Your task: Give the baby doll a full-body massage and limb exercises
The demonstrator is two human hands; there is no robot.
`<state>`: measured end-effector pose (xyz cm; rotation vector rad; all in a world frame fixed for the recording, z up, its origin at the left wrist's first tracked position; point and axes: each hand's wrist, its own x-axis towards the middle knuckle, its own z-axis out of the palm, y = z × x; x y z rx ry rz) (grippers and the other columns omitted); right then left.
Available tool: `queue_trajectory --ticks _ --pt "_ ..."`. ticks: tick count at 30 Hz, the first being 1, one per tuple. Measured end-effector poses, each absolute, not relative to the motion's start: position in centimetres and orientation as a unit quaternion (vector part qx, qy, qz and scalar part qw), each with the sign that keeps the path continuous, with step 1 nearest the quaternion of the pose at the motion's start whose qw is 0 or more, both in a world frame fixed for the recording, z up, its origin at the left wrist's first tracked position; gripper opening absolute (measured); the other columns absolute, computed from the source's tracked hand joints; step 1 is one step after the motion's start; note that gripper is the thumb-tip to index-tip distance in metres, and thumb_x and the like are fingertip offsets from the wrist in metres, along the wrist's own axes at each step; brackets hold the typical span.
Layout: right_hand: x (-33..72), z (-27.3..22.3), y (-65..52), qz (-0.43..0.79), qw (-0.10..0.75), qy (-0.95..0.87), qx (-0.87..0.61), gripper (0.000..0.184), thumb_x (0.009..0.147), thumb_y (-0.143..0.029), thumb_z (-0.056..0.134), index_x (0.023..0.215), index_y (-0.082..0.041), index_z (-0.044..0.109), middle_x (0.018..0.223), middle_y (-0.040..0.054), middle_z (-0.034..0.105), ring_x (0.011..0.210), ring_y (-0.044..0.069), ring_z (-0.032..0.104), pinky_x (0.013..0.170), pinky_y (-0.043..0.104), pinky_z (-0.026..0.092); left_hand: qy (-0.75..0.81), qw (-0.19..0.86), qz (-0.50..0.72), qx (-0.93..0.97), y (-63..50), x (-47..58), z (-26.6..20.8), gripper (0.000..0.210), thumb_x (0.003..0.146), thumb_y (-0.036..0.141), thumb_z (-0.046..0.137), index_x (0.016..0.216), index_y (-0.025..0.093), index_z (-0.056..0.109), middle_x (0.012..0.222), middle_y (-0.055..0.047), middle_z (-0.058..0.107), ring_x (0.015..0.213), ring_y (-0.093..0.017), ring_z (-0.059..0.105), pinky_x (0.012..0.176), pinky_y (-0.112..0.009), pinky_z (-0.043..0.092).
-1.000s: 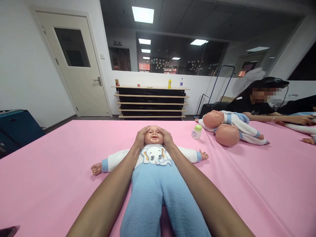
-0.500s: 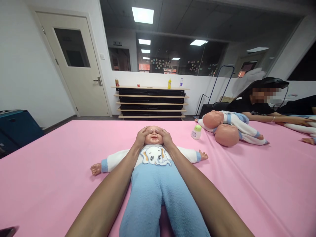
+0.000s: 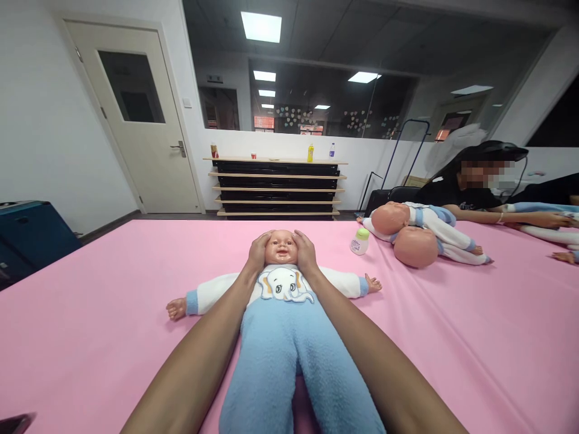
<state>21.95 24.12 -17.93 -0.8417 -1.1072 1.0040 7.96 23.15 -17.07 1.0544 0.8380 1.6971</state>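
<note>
Hard-plastic-headed baby doll in fuzzy white-and-blue clothes with an elephant face on the chest (image 3: 283, 328), on its back on the table with the smooth pink cover (image 3: 113, 283), head at the far end, legs toward the wearer, arms spread. Left hand (image 3: 259, 252) and right hand (image 3: 306, 250) are cupped on opposite sides of its head, face showing between. Fingers extended and laid along the head, not curled into a fist; pressure, can't tell. Step in hand, as I read it: two-handed contact at the sides of the head. Next move, my judgement: any stroke from here calls for both palms working evenly so the head doesn't roll. Small whitish bottle with lime-green cap (image 3: 359, 242) upright, untouched, past the doll's outstretched arm; two similar dolls (image 3: 417, 247) lie beyond it, overlapping. Co-worker's hand (image 3: 561, 219) well apart, far right.
</note>
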Motion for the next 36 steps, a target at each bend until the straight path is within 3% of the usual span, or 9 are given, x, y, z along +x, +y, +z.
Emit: queue_trajectory --ticks 3,7,14,23,25,30,33,36 --pt "22.0 -17.5 23.0 0.354 0.67 -0.507 -0.41 0.036 0.08 -0.047 0.057 0.104 -0.021 0.066 0.11 0.0036 0.064 0.102 0.019 0.057 0.095 0.032 0.043 0.348 0.46 0.692 0.435 23.4 7.8 -17.2 0.034 0.07 0.041 0.064 0.09 0.014 0.068 0.094 -0.006 0.068 0.102 -0.025 0.058 0.091 -0.035 0.045" --pt "22.0 -17.2 21.5 0.349 0.649 -0.559 -0.38 0.041 0.077 -0.046 0.062 0.112 -0.023 0.064 0.117 0.0039 0.061 0.109 0.02 0.054 0.1 0.034 0.04 0.355 0.443 0.696 0.439 23.4 7.5 -17.4 0.032 0.071 0.04 0.062 0.089 0.014 0.068 0.098 -0.006 0.068 0.102 -0.023 0.057 0.093 -0.034 0.044" --pt "23.3 -16.9 20.0 0.371 0.536 -0.665 -0.365 0.107 0.05 -0.034 0.085 0.144 -0.029 0.034 0.144 0.0038 0.039 0.131 0.026 0.039 0.111 0.039 0.033 0.36 0.432 0.689 0.458 23.6 7.5 -17.5 0.03 0.073 0.037 0.058 0.09 0.015 0.068 0.104 -0.007 0.068 0.101 -0.02 0.058 0.096 -0.033 0.043" --pt "23.8 -16.8 19.7 0.411 0.504 -0.679 -0.341 0.112 0.059 -0.04 0.082 0.15 -0.027 0.017 0.149 0.0041 0.031 0.136 0.023 0.034 0.114 0.037 0.031 0.384 0.405 0.664 0.497 23.6 7.5 -18.0 0.04 0.08 0.039 0.053 0.11 0.015 0.063 0.118 -0.007 0.062 0.11 -0.02 0.055 0.102 -0.035 0.041" --pt "24.2 -16.8 19.7 0.435 0.493 -0.68 -0.324 0.112 0.061 -0.041 0.081 0.15 -0.027 0.015 0.15 0.0041 0.029 0.137 0.023 0.034 0.113 0.037 0.032 0.426 0.34 0.654 0.525 23.1 7.5 -17.9 0.042 0.083 0.038 0.048 0.117 0.017 0.06 0.122 -0.007 0.059 0.112 -0.02 0.054 0.102 -0.036 0.04" --pt "24.7 -17.1 19.7 0.467 0.489 -0.669 -0.307 0.113 0.061 -0.042 0.081 0.15 -0.026 0.012 0.151 0.0051 0.026 0.138 0.023 0.032 0.114 0.038 0.031 0.551 0.021 0.593 0.587 21.0 7.5 -17.4 0.04 0.09 0.035 0.037 0.12 0.016 0.055 0.119 -0.012 0.055 0.11 -0.021 0.051 0.099 -0.037 0.04" --pt "24.5 -17.3 19.4 0.473 0.498 -0.654 -0.317 0.116 0.062 -0.043 0.08 0.15 -0.024 0.008 0.149 0.0081 0.029 0.134 0.022 0.038 0.112 0.037 0.034 0.572 -0.029 0.536 0.62 19.9 7.6 -17.0 0.042 0.093 0.037 0.028 0.116 0.016 0.056 0.11 -0.013 0.058 0.102 -0.022 0.055 0.094 -0.038 0.042" --pt "24.1 -17.3 18.9 0.452 0.524 -0.639 -0.335 0.112 0.06 -0.044 0.081 0.148 -0.021 0.016 0.142 0.0106 0.039 0.127 0.022 0.047 0.108 0.038 0.04 0.576 -0.018 0.506 0.642 18.8 7.8 -16.7 0.047 0.095 0.04 0.023 0.121 0.017 0.054 0.111 -0.012 0.061 0.104 -0.022 0.056 0.095 -0.039 0.043"
